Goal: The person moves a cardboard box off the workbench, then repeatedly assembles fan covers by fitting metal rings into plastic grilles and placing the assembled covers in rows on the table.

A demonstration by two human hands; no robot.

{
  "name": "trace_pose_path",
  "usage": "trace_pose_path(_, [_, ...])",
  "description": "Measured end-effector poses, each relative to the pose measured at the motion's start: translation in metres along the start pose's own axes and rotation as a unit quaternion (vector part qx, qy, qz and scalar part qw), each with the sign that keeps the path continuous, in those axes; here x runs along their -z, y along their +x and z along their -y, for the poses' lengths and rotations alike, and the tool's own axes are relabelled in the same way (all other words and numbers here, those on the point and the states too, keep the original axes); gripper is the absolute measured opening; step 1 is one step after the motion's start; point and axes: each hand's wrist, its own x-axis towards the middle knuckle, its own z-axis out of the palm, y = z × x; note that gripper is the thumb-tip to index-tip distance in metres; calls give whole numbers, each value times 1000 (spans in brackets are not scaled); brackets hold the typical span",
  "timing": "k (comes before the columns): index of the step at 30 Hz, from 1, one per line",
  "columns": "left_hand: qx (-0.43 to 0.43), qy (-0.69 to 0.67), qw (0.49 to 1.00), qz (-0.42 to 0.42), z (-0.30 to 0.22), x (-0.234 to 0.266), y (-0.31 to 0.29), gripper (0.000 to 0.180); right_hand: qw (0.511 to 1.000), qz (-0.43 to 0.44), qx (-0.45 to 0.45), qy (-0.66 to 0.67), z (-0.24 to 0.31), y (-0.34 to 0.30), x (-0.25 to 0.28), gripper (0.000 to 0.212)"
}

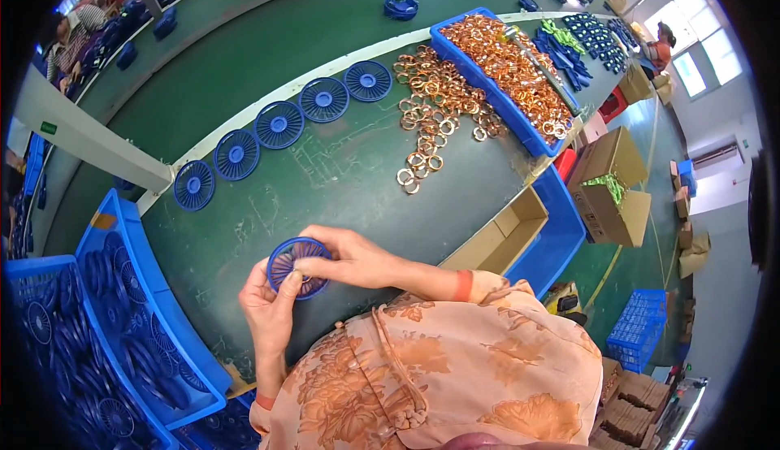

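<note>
Between both hands, low over the green tabletop (268, 198), is a round blue plastic fan grille (283, 257). My left hand (266, 304) grips its near left rim, thumb pressed toward the centre. My right hand (345, 259) is closed on the right side, its thumb meeting the left one near the hub. A small golden glint shows under the thumbs; what it belongs to is mostly hidden. Several similar grilles (279, 124) lie in a row along the table's far edge. Loose copper-coloured rings (431, 125) spread across the table to the right of that row.
A blue tray (528, 137) heaped with copper rings stands at the back right. Blue bins (191, 340) of grilles sit at my left. An open cardboard box (471, 251) lies by my right elbow. A pale post (93, 137) rises at the far left, beside a green conveyor (236, 60).
</note>
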Motion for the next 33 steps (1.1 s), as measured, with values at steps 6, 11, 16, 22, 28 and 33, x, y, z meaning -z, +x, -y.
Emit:
trace_pose_path(6, [-181,223,927,-241,-15,44,19,25,771,-388,77,-499,25,-42,81,19])
trace_pose_path(11, [-249,510,730,-380,-18,104,61,24,744,-417,10,-522,-6,-76,149,20])
trace_pose_path(16, [-172,613,691,-343,9,138,96,37,682,-353,123,-629,-19,-67,155,11])
trace_pose_path(22, [-235,584,706,-323,-25,121,91,42,762,-353,55,-539,-19,-78,163,11])
trace_pose_path(28, [-87,624,668,-395,-92,148,28,34,788,-314,36,-529,-7,-81,170,11])
trace_pose_path(33, [4,674,605,-424,-111,204,1,46,794,-317,-14,-519,6,-93,169,14])
